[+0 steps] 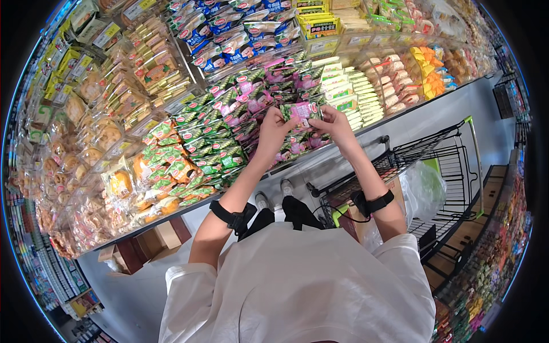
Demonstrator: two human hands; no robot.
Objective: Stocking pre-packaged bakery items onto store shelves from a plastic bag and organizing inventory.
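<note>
Between my hands is a small pink and green snack packet (301, 113), held above the front of the display. My left hand (276, 128) grips its left side with thumb and fingers. My right hand (334, 124) pinches its right edge. Just beyond and below them lie stacked pink and dark-green packets (248, 92) of the same look. Green-striped packets (208, 137) are piled left of my left hand. To the right of my right hand stand rows of white and light-green wrapped packs (343, 88).
A black wire shopping cart (450, 163) holding a clear plastic bag (422, 188) stands at my right. An open cardboard box (150, 244) sits on the floor under the display at left. Blue packets (231, 36) fill the tier behind, and wrapped buns (120, 184) lie at left.
</note>
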